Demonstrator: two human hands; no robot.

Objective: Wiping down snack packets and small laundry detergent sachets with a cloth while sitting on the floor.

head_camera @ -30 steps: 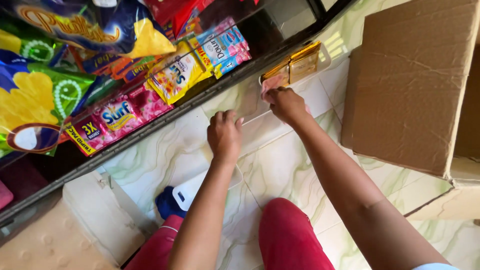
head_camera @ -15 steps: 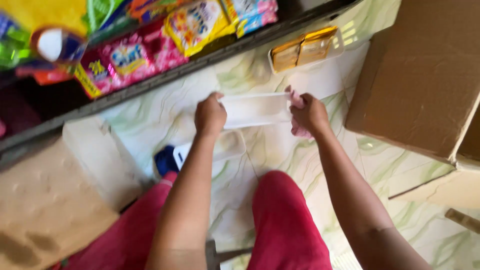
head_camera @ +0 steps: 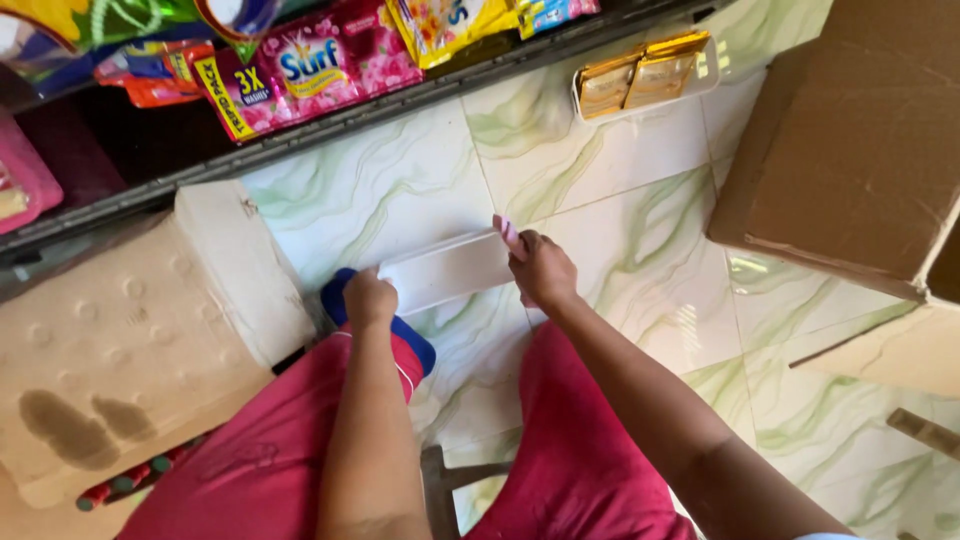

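Observation:
A white rectangular tray (head_camera: 447,270) is held low over the marbled floor tiles, between my knees in red trousers. My left hand (head_camera: 369,298) grips its left end and my right hand (head_camera: 540,268) grips its right end. Under the left end lies a blue-edged flat object (head_camera: 415,340) on the floor. Farther away, by the shelf, a second white tray (head_camera: 645,78) holds gold-coloured packets.
A dark low shelf (head_camera: 330,130) with several colourful sachet strips runs along the top. A large open cardboard box (head_camera: 860,140) stands at the right. A white foam block (head_camera: 140,330) with brown stains lies at the left.
Both hands have pulled the white tray away from the shelf and toward my knees. The view has dropped, so the shelf now sits higher in the picture.

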